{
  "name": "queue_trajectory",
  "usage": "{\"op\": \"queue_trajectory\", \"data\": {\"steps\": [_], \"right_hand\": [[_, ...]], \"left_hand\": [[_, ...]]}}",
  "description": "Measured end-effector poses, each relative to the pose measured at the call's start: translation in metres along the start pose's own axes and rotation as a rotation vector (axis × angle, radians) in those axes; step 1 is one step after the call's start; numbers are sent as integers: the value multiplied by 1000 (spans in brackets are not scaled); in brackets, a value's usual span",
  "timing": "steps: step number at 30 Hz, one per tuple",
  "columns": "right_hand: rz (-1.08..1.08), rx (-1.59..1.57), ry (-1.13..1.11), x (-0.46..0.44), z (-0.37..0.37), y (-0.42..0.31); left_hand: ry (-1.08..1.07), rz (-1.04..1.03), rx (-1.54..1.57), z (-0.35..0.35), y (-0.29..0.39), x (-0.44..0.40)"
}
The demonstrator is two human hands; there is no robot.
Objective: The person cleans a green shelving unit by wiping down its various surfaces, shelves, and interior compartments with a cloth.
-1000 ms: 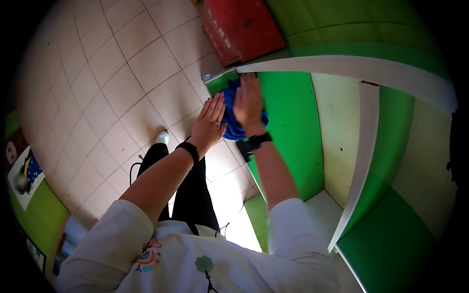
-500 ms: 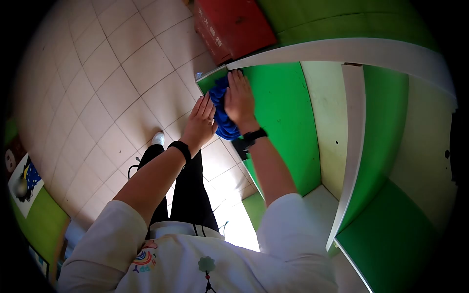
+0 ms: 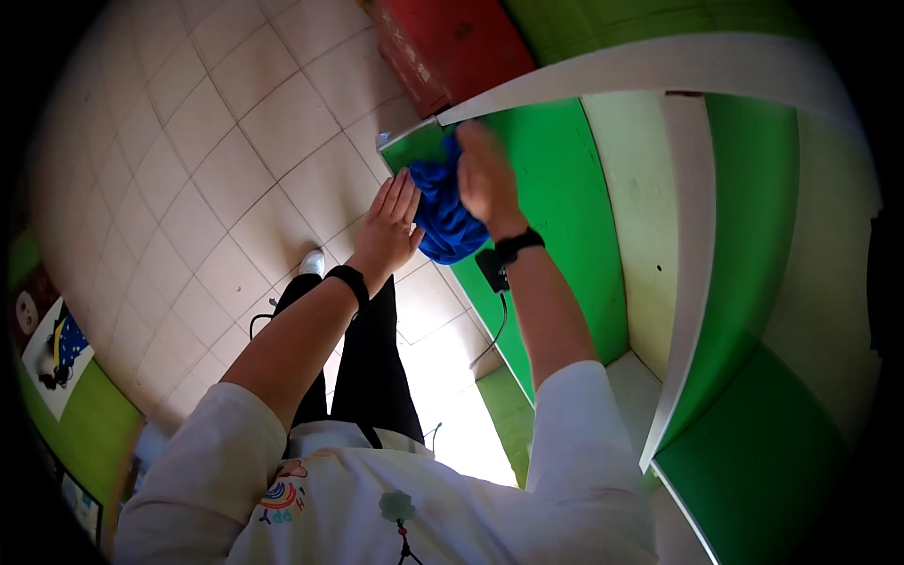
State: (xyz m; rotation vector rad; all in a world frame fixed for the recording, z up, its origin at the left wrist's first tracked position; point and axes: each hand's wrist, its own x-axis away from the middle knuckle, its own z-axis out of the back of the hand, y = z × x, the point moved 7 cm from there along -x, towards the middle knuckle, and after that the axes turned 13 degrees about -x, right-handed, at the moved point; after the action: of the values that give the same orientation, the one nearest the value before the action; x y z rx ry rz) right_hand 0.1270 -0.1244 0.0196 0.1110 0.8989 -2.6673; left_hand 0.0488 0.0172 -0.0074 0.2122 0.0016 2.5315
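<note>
A bunched blue cloth (image 3: 444, 218) lies over the near edge of a green shelf board (image 3: 556, 207). My left hand (image 3: 391, 224) rests against the cloth's left side, with its fingers stretched out and lying side by side. On the cloth's right side is my right hand (image 3: 486, 179), smeared by motion, its fingers bent over the fabric. Part of the cloth shows beyond its fingertips. Both wrists wear black bands, and a small black device (image 3: 492, 270) with a cable hangs by the right one.
A red box (image 3: 457, 52) with pale lettering stands on the floor past the board's far end. White upright panels (image 3: 692, 235) and more green boards (image 3: 753, 461) are on the right. Tiled floor (image 3: 226, 169) spreads to the left, with my shoe (image 3: 312, 263) on it.
My right hand has shifted to the right and slightly back, and more of the blue cloth shows between the hands. My left hand has barely moved. The cable by the right wrist has come into sight.
</note>
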Motion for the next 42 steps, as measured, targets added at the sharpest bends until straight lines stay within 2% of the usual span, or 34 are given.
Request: {"op": "queue_trajectory", "data": {"steps": [2,3,4,7,9,11,14,17,19,22,23,26,29,31,34,35,38,41,42], "right_hand": [[-186,111,190,-12,9,27],[-314,141,195,-16,-5,32],[-419,26,270,-17,-5,14],[-379,44,224,0,-25,-5],[-282,-11,130,9,-15,-4],[-460,79,178,41,8,30],[-750,159,362,113,38,58],[-934,297,511,195,38,43],[-983,393,573,228,27,30],[-731,348,382,208,25,23],[-582,279,300,194,33,28],[-497,195,189,165,59,65],[-652,304,423,165,52,72],[-614,241,385,176,19,33],[-556,146,254,191,18,6],[-535,109,207,193,20,5],[-569,162,332,194,46,48],[-811,318,525,183,41,64],[-877,409,470,174,35,54]], "left_hand": [[50,12,3,3,-1,-2],[74,14,9,5,0,-3],[2,9,-10,0,1,-3],[-200,0,-52,-4,3,-3],[-90,-17,-54,1,2,-2],[65,-19,22,7,0,0],[105,-61,51,19,6,-5],[-5,-277,-6,13,49,-4],[-57,-319,-4,9,78,7],[-60,-318,0,8,90,15],[-53,-314,3,5,90,16],[-20,-401,106,7,79,-9],[32,-324,100,15,77,-36],[-9,-264,78,21,82,-34],[-47,-327,67,14,86,9],[-33,-351,50,10,85,21],[34,-472,61,6,76,18],[146,-414,39,9,64,-18],[171,-386,24,11,65,-29]]}}
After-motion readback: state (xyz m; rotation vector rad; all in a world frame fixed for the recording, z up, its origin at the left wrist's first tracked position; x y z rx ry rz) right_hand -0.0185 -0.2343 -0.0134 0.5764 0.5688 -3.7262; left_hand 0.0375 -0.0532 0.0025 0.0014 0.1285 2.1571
